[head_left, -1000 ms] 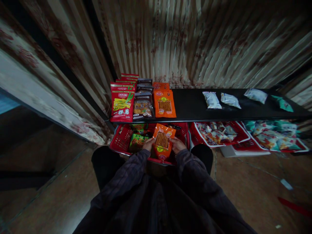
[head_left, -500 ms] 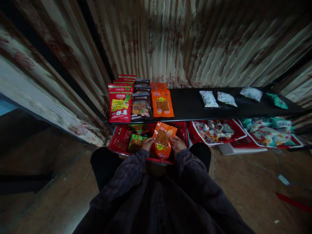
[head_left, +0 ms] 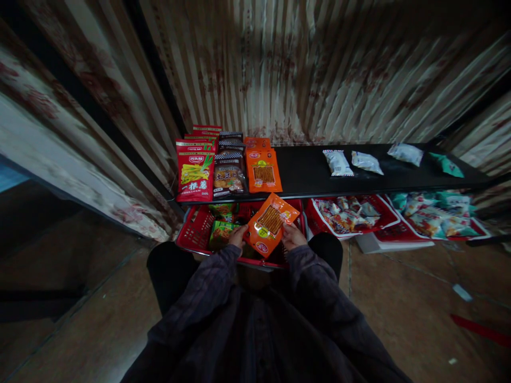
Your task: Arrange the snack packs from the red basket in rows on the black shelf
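Note:
Between my hands is an orange snack bag (head_left: pixel 270 222) with a clear window showing brown sticks, tilted to the right. My left hand (head_left: pixel 238 236) is closed on its lower left edge. My right hand (head_left: pixel 293 237) grips the right edge. Below it stands a red basket (head_left: pixel 195 226) between my knees, holding green snack bags (head_left: pixel 220 234). On the black shelf (head_left: pixel 301 170) just beyond, matching orange bags (head_left: pixel 263 170) stand in a row, beside dark brown potato-chip bags (head_left: pixel 229 178) and red bags (head_left: pixel 195 173) with a yellow picture.
Several small white packets (head_left: pixel 338 163) and a green packet (head_left: pixel 447 164) lie on the shelf's right part. Under it are two more red baskets, one with small mixed packets (head_left: pixel 347 215), one with green and white packets (head_left: pixel 443 215). A black post (head_left: pixel 154 80) rises at the left, before a curtain.
The orange bag has turned clockwise and its top has swung to the right, while both hands stay on it. The view has shifted slightly, moving the shelf to the left.

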Motion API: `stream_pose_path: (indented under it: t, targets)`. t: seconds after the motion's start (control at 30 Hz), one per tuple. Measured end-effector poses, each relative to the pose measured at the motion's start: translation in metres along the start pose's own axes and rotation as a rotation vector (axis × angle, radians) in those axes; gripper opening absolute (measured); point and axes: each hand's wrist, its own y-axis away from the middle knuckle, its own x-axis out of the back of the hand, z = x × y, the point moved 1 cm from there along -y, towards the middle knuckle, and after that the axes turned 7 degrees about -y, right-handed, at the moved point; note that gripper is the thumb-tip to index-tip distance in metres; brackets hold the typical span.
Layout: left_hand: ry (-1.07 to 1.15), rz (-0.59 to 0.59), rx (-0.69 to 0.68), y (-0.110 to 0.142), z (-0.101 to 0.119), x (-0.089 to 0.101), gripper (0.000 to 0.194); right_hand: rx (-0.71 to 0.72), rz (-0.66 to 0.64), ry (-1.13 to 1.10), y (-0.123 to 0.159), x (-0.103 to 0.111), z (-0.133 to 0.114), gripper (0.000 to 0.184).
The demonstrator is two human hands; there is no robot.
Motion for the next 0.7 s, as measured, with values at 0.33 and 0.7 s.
stream_pose_path:
  t: [0.33,0.7]
  targets:
    - [0.315,-0.039,0.042,0.017,0.010,-0.010,0.027,-0.001,0.019,-0.017,-0.004,0.008,0.030,0.022]
    - [0.316,-0.241,0.130,0.032,0.014,-0.008,0.044,0.061,-0.078,0.097,-0.004,0.012,0.051,0.022]
